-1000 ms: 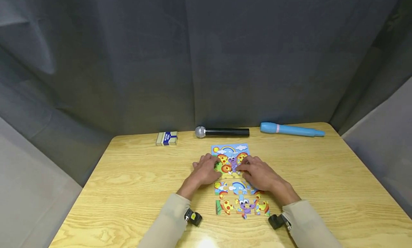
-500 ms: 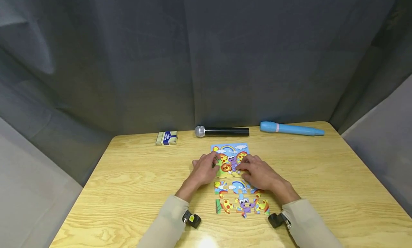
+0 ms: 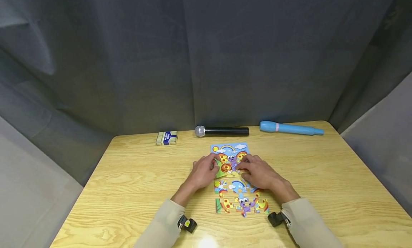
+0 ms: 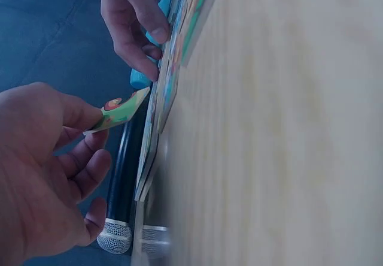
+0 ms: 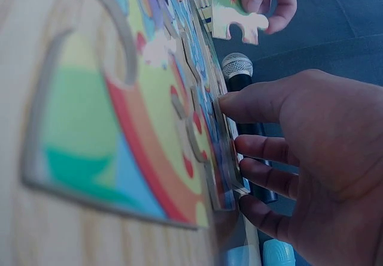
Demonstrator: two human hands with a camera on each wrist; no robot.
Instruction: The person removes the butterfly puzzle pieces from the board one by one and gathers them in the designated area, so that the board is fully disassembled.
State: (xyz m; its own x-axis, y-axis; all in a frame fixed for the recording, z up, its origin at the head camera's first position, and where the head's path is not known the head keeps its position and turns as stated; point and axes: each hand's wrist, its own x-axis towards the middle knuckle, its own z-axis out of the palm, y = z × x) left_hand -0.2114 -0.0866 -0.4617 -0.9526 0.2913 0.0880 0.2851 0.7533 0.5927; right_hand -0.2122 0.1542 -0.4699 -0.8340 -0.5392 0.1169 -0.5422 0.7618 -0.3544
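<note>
At the far left of the wooden desk (image 3: 128,169) lay a small blue-and-white box (image 3: 167,137), close to the back edge. Just right of it a black microphone (image 3: 222,131) rested on its side, its silver head pointing toward the box.

Nearer the person, the left hand (image 3: 203,171) had its grip pinched on a green puzzle piece (image 3: 220,168), thumb and fingers holding it at the left edge of the puzzle board (image 3: 230,151). From the left wrist view the puzzle piece (image 4: 119,111) was tilted and lifted off the board, only its far corner near the picture surface. The board lay flat in the middle of the desk, showing a rainbow, clouds and a butterfly.

The right hand (image 3: 257,173) rested on the right part of the board, fingers (image 5: 251,105) fairly straight, tips pressing on its edge and gripping nothing. Below both hands a group of loose joined pieces (image 3: 241,198) lay flat on the desk, toward the person.

Far right, along the back edge, lay a light blue toy microphone (image 3: 291,128) with a pink band, well apart from the board. Grey cloth (image 3: 206,54) hung behind the desk.
</note>
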